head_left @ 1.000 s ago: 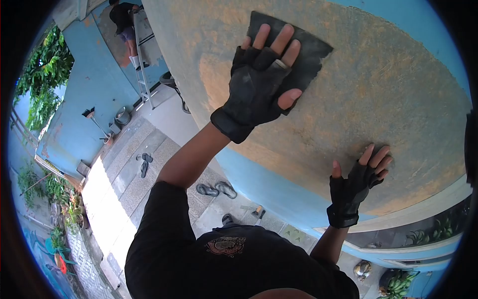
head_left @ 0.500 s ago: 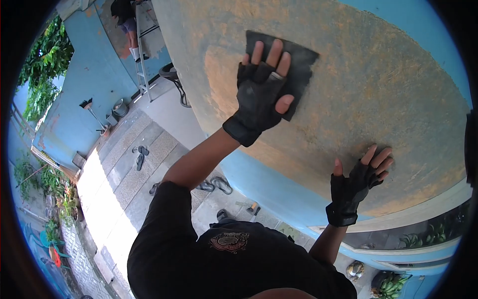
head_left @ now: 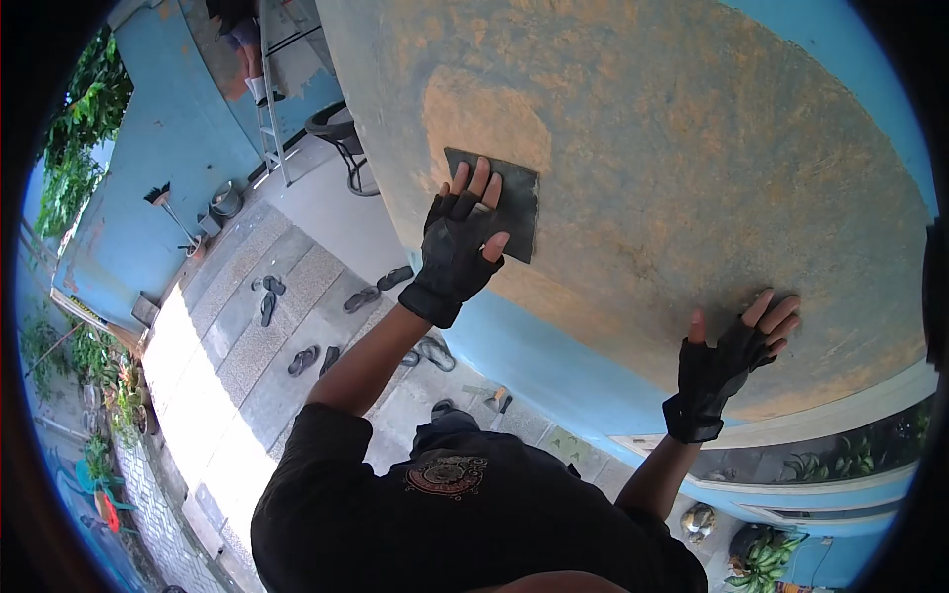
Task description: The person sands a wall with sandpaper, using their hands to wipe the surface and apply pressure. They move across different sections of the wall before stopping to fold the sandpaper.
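Note:
My left hand [head_left: 465, 232], in a black fingerless glove, lies flat with its fingers stretched over a dark sheet of sandpaper [head_left: 519, 212]. It presses the sheet against a curved wall [head_left: 633, 128] with patchy grey and tan plaster. Palm and lower fingers hide the sheet's left part. Just above the sheet is a lighter tan patch [head_left: 484, 109]. Farther right, my right hand [head_left: 732, 356] wears a matching glove. Its fingers are spread, with the tips resting on the wall and nothing held in them.
At the upper left, another person [head_left: 242, 49] stands by a metal ladder [head_left: 272, 119], near a dark chair [head_left: 341, 138]. Several sandals [head_left: 361, 298] lie on the paved floor [head_left: 297, 237]. A brush-like tool [head_left: 499, 400] lies below the wall. A window [head_left: 820, 460] borders the wall's lower right.
My left hand has slid the sandpaper down and to the left along the wall, uncovering plaster at the upper right. My right hand stays against the wall in about the same place.

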Motion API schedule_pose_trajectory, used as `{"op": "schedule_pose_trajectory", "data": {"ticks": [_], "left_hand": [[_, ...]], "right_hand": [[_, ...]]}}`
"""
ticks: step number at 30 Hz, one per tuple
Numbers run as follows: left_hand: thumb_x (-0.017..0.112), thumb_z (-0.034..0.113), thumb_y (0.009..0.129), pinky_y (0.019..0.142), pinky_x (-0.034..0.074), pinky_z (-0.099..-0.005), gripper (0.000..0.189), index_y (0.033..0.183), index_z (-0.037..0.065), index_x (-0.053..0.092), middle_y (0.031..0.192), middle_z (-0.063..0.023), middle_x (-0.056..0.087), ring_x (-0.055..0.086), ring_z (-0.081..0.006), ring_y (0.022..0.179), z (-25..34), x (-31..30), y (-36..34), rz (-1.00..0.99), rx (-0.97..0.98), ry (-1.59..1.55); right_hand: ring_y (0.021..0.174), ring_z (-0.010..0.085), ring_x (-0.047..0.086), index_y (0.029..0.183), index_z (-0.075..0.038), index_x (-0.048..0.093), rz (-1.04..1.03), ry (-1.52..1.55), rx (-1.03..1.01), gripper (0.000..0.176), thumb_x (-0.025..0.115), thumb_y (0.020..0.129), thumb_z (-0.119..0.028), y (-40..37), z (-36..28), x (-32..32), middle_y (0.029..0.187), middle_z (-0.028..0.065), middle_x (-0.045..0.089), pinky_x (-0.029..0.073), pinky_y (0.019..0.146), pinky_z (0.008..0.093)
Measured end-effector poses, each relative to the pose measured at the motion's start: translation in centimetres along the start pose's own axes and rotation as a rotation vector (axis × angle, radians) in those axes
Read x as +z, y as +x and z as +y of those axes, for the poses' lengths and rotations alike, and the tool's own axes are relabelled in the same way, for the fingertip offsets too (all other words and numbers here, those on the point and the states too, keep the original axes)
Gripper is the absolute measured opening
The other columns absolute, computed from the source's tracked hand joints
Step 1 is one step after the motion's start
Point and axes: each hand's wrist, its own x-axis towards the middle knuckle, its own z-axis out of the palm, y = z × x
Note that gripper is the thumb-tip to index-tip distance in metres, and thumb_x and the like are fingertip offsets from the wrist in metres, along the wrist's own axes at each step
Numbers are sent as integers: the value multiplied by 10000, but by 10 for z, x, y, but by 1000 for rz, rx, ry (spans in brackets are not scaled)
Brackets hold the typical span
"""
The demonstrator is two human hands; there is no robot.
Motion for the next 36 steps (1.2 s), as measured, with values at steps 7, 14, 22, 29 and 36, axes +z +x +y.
{"op": "schedule_pose_trajectory", "data": {"ticks": [7,14,22,29,36], "left_hand": [[393,517,1043,1222,214,-566,689,1549,53,442,1656,-169,342,304,-391,1529,-29,9,-5,39,-99,-28],[350,511,1050,1222,177,-597,694,1554,42,431,1659,-198,320,269,-427,1536,-76,8,-6,106,-117,-161],[301,561,1052,1235,94,-603,766,1583,13,354,1675,-239,243,172,-465,1556,-120,4,-6,40,-93,-342],[443,564,1014,1242,-25,-571,800,1618,58,306,1705,-175,210,108,-404,1585,-118,3,-7,-55,-30,-212],[545,533,981,1234,-45,-581,874,1621,15,252,1708,-213,160,73,-427,1585,-127,-8,-5,-145,48,-172]], "right_hand": [[1575,447,113,1650,-125,211,57,7,21,911,496,986,-679,4,-10,-6,1712,210,139,152,1231,636],[1580,430,124,1642,-140,265,115,175,173,875,528,985,-655,19,-69,-10,1715,206,139,225,1225,576],[1557,529,-7,1649,-103,211,182,-29,67,994,622,925,-646,112,-211,47,1708,272,19,59,1185,716],[1568,471,117,1620,-93,304,-76,50,-98,923,652,904,-561,43,-295,95,1697,242,176,92,1190,690],[1571,484,59,1643,-106,248,151,-39,186,956,529,949,-701,93,-281,78,1719,222,81,68,1201,689]]}}
